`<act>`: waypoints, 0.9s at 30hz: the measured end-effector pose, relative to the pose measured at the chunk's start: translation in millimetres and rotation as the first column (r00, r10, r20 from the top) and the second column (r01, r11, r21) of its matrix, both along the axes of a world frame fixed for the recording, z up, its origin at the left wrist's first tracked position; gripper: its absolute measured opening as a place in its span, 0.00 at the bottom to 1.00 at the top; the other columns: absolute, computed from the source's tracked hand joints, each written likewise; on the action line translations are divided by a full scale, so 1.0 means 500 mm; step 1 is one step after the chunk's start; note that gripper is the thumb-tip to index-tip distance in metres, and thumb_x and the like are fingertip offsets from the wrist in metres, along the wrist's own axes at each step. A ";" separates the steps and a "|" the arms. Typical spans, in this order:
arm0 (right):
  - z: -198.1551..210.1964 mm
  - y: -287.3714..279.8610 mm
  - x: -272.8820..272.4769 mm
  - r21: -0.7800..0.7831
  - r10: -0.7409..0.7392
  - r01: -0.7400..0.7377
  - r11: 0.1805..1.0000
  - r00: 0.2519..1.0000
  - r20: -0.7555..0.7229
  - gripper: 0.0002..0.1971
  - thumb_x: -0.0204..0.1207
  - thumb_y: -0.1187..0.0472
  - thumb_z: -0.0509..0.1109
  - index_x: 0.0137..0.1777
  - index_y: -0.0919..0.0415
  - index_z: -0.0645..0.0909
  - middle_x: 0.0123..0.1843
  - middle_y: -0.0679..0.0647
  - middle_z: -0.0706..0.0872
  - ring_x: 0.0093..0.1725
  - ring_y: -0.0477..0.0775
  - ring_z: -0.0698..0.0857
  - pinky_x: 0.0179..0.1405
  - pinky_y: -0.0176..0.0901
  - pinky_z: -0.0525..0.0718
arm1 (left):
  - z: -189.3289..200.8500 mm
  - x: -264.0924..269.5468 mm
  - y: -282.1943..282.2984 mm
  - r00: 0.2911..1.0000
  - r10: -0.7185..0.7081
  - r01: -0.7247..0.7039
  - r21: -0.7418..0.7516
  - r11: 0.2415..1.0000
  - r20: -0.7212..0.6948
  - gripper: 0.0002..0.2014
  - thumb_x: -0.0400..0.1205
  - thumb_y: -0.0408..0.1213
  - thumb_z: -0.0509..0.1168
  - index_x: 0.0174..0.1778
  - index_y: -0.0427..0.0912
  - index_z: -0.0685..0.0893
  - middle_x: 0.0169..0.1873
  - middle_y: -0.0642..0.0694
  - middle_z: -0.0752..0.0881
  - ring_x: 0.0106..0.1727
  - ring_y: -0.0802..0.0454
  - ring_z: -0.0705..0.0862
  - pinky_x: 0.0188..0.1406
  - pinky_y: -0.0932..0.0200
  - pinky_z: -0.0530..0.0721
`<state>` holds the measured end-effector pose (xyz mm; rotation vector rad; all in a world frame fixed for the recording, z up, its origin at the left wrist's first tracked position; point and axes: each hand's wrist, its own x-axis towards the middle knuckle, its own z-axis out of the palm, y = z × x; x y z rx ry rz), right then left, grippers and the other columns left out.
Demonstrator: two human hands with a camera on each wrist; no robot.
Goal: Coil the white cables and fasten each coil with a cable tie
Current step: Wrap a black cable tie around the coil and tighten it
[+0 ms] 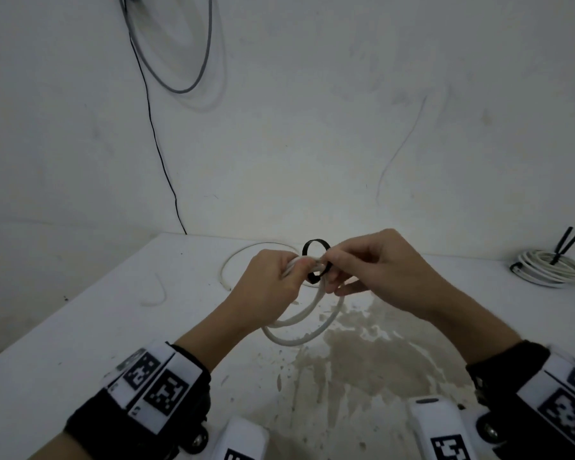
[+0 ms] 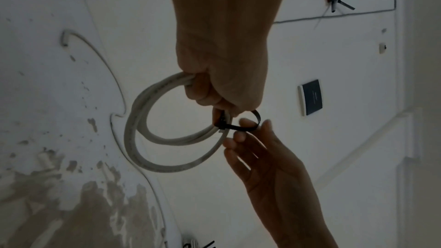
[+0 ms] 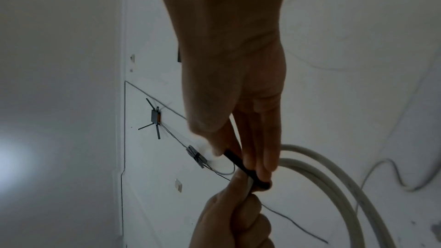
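A white cable coil [image 1: 299, 322] hangs above the table, gripped at its top by my left hand [image 1: 274, 280]. A black cable tie [image 1: 314, 247] loops around the coil's strands just right of that grip. My right hand [image 1: 356, 263] pinches the tie between thumb and fingers. The left wrist view shows the coil [image 2: 148, 139] in my left hand [image 2: 214, 86], with the tie [image 2: 235, 126] crossing the strands and the right hand's fingertips [image 2: 245, 123] on it. In the right wrist view the tie [image 3: 245, 167] runs under my right fingers [image 3: 260, 157] beside the coil [image 3: 334, 186].
A second white coil [image 1: 550, 268] with black ties lies at the table's far right. A loose white cable [image 1: 246, 257] curves on the table behind my hands. A brown stain [image 1: 356, 353] covers the near tabletop. Dark wires hang on the wall [image 1: 166, 78].
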<state>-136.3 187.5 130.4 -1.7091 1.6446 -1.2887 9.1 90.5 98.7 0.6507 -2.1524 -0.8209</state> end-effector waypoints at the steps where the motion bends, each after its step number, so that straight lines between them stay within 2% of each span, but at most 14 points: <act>1: 0.002 0.000 0.003 -0.015 -0.019 0.020 1.000 0.998 0.066 0.10 0.78 0.61 0.69 0.43 0.68 0.87 0.36 0.63 0.90 0.38 0.57 0.91 0.40 0.45 0.90 | 0.001 0.000 -0.002 1.000 0.002 -0.002 0.002 1.000 0.001 0.23 0.83 0.42 0.62 0.25 0.31 0.72 0.18 0.50 0.61 0.15 0.58 0.61 0.17 0.71 0.58; 4: -0.002 -0.001 0.012 -0.037 -0.045 0.048 0.998 0.995 0.084 0.08 0.77 0.66 0.70 0.41 0.69 0.87 0.34 0.64 0.89 0.36 0.59 0.91 0.40 0.49 0.91 | -0.002 -0.002 0.000 1.000 0.004 -0.004 0.005 1.000 0.010 0.24 0.83 0.42 0.62 0.25 0.30 0.71 0.14 0.56 0.62 0.16 0.58 0.60 0.17 0.70 0.58; 9: -0.009 -0.002 0.010 -0.064 -0.069 0.072 0.995 0.997 0.040 0.06 0.75 0.68 0.72 0.40 0.70 0.88 0.32 0.64 0.90 0.35 0.59 0.91 0.42 0.53 0.91 | -0.013 -0.004 0.011 1.000 -0.017 0.018 0.064 0.998 -0.021 0.22 0.84 0.42 0.60 0.26 0.31 0.73 0.12 0.56 0.62 0.16 0.58 0.59 0.17 0.69 0.58; 13: -0.020 -0.003 0.012 -0.083 -0.098 0.099 0.992 0.995 0.009 0.05 0.74 0.68 0.73 0.39 0.68 0.89 0.31 0.61 0.90 0.34 0.58 0.91 0.43 0.56 0.90 | -0.013 -0.009 0.012 0.998 -0.021 0.028 0.102 0.994 -0.066 0.23 0.83 0.41 0.61 0.27 0.26 0.72 0.16 0.53 0.63 0.18 0.58 0.58 0.17 0.67 0.58; 18: -0.032 -0.007 0.012 -0.140 -0.137 0.138 0.981 0.990 0.013 0.05 0.73 0.69 0.74 0.38 0.65 0.90 0.29 0.59 0.90 0.32 0.56 0.91 0.40 0.53 0.91 | -0.020 -0.010 0.015 0.993 -0.049 0.069 0.190 0.979 -0.106 0.23 0.84 0.40 0.60 0.29 0.24 0.74 0.18 0.48 0.61 0.18 0.57 0.57 0.18 0.64 0.57; 21: -0.044 -0.009 0.013 -0.173 -0.149 0.147 0.974 0.989 0.003 0.05 0.73 0.67 0.74 0.38 0.60 0.91 0.30 0.57 0.91 0.33 0.56 0.91 0.42 0.54 0.91 | -0.017 -0.008 0.012 0.989 -0.044 0.076 0.236 0.969 -0.138 0.22 0.84 0.39 0.60 0.24 0.34 0.72 0.17 0.50 0.61 0.16 0.59 0.58 0.16 0.70 0.61; 23: -0.045 -0.012 0.015 -0.156 -0.137 0.137 0.978 0.991 0.008 0.04 0.73 0.67 0.74 0.40 0.61 0.91 0.32 0.58 0.91 0.34 0.54 0.91 0.41 0.51 0.91 | -0.019 -0.009 0.011 0.989 -0.038 0.075 0.267 0.961 -0.143 0.21 0.84 0.38 0.60 0.24 0.36 0.74 0.16 0.51 0.62 0.16 0.59 0.58 0.16 0.69 0.62; 25: -0.040 -0.011 0.016 -0.145 -0.128 0.125 0.982 0.992 -0.016 0.04 0.73 0.65 0.74 0.41 0.61 0.91 0.31 0.57 0.91 0.32 0.53 0.90 0.36 0.48 0.90 | -0.023 -0.009 0.010 0.986 -0.025 0.082 0.353 0.932 -0.164 0.21 0.85 0.39 0.60 0.27 0.32 0.77 0.17 0.49 0.61 0.16 0.57 0.57 0.17 0.65 0.60; 27: -0.037 -0.010 0.008 -0.263 -0.232 0.205 0.943 0.970 -0.075 0.03 0.72 0.60 0.76 0.39 0.54 0.90 0.28 0.54 0.89 0.28 0.52 0.87 0.32 0.44 0.87 | -0.024 -0.007 0.008 0.969 -0.018 0.140 0.494 0.858 -0.245 0.18 0.85 0.38 0.59 0.30 0.35 0.81 0.17 0.50 0.61 0.16 0.58 0.56 0.15 0.66 0.58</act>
